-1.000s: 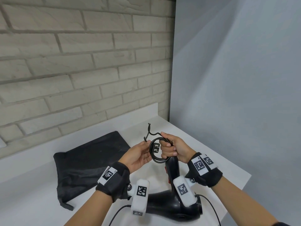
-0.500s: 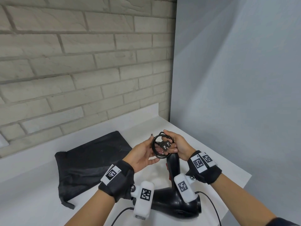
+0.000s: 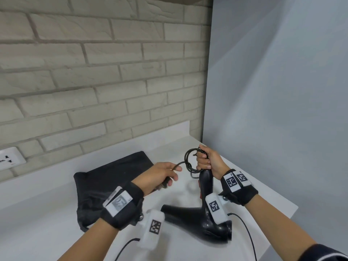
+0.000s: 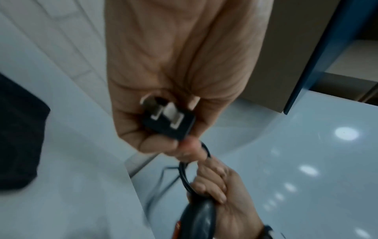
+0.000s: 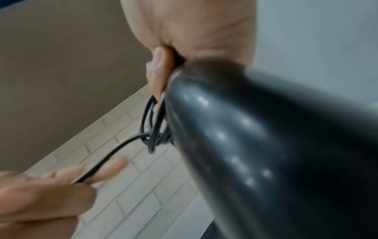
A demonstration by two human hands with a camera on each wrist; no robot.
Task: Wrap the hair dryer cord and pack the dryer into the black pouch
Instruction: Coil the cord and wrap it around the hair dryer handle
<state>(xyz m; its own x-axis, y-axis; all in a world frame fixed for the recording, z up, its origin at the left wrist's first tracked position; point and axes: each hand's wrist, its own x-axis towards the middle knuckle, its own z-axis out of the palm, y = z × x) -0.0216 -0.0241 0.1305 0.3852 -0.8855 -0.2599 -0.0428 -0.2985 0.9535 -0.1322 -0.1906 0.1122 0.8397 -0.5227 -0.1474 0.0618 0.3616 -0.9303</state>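
Note:
The black hair dryer [image 3: 199, 221] hangs body-down above the white counter, its handle [image 3: 206, 183] pointing up. My right hand [image 3: 208, 162] grips the handle's end together with the coiled black cord [image 3: 189, 161]. In the right wrist view the cord loops [image 5: 152, 127] sit by the fingers and the dryer handle [image 5: 255, 145] fills the frame. My left hand [image 3: 160, 176] is out to the left of the coil and holds the black plug [image 4: 168, 123], prongs toward the wrist camera, with a short stretch of cord running to the coil. The black pouch [image 3: 105, 183] lies flat on the counter, left of the hands.
A brick wall rises behind the white counter [image 3: 37, 223], with a white wall socket [image 3: 9, 159] at the far left. A plain grey wall [image 3: 273, 110] closes the right side. The counter's right edge [image 3: 278, 211] runs just beyond my right wrist.
My left hand has drawn the plug out leftward from the coil, away from my right hand. The right hand keeps the coil and handle, and the dryer has tilted a little.

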